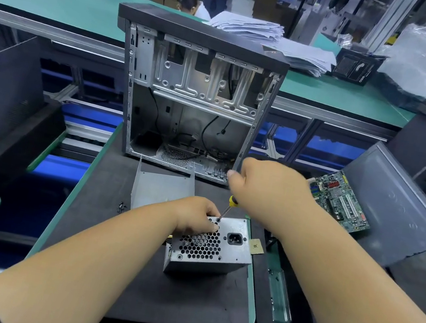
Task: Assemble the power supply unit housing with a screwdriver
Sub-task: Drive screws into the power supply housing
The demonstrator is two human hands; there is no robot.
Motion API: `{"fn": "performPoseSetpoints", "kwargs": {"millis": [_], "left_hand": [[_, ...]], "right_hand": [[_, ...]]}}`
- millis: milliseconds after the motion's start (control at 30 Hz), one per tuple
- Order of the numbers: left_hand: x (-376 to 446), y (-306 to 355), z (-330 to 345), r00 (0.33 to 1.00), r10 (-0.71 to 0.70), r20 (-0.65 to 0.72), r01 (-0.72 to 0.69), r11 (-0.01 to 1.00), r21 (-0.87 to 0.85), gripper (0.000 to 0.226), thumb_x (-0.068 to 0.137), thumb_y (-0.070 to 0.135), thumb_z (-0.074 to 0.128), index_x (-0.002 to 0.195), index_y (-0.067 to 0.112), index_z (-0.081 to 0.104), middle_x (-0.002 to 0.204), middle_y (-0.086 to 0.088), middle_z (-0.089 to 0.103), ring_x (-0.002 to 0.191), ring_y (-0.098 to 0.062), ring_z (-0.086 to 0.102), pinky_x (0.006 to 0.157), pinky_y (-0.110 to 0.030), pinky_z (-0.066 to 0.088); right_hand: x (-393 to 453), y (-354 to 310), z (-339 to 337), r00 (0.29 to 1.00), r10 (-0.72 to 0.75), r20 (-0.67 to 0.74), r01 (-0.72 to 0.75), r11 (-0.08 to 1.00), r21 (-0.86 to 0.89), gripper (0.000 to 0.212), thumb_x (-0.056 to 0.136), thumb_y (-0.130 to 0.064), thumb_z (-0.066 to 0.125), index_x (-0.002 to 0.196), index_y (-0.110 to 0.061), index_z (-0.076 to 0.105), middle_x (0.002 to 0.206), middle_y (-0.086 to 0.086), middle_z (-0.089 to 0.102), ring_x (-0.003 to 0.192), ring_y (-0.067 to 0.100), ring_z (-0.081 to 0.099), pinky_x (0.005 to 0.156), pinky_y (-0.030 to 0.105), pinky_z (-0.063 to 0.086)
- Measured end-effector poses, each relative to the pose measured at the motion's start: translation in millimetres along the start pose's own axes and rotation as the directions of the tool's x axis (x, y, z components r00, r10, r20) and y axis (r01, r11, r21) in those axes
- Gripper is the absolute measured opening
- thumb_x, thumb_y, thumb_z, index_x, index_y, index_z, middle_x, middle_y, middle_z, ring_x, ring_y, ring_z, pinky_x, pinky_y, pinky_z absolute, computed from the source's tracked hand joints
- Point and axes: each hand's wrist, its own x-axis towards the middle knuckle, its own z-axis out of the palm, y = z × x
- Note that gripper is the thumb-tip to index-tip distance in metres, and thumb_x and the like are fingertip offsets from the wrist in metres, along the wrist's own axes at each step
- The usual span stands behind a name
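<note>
The silver power supply unit (220,256) stands on a black mat, its honeycomb grille and black power socket facing up. My left hand (195,216) grips its far left top edge, fingers over the grille. My right hand (266,190) is closed on a yellow-handled screwdriver (227,208), held above and behind the unit. The screwdriver's tip rests at a screw hole near the unit's far top edge, right beside my left fingers. A bent grey metal housing cover (161,189) stands just behind the unit.
An open computer case (197,96) stands upright at the back of the mat. A green circuit board (341,201) and a grey side panel (394,207) lie to the right. Small dark screws (121,206) lie left of the cover. A metal bracket (279,295) lies on the right.
</note>
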Motion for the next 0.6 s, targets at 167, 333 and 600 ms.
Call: {"fn": "performPoseSetpoints", "kwargs": {"millis": [167,333,600], "left_hand": [[1,-1,0,1.0,-0.014,0.002,0.014,1.0,0.01,0.01,0.09,0.024,0.062,0.1,0.025,0.064,0.085,-0.002,0.067,0.066,-0.015,0.057,0.062,-0.023,0.048],[3,-4,1,1.0,0.003,0.01,-0.004,0.999,0.05,0.025,0.091,0.027,0.062,0.116,0.025,0.063,0.095,-0.002,0.067,0.07,-0.015,0.056,0.066,-0.023,0.046],[7,-6,-1,1.0,0.018,0.011,-0.018,1.0,0.018,0.009,0.09,0.024,0.062,0.084,0.031,0.063,0.075,0.002,0.062,0.059,-0.013,0.051,0.059,-0.022,0.042]], "right_hand": [[-5,1,-8,0.979,-0.202,0.016,0.201,0.978,0.061,0.015,0.093,-0.026,0.057,0.093,-0.017,0.044,0.081,-0.001,0.051,0.077,0.024,0.051,0.061,0.036,0.043],[5,2,-10,0.992,0.115,0.06,-0.101,0.974,-0.203,0.055,0.097,-0.06,0.041,0.065,-0.016,0.041,0.064,0.001,0.046,0.054,0.019,0.042,0.049,0.026,0.033],[-3,3,1,0.991,-0.132,0.009,0.13,0.984,0.122,0.018,0.09,-0.036,0.047,0.084,-0.019,0.042,0.078,-0.001,0.049,0.073,0.023,0.049,0.053,0.034,0.031]]}}
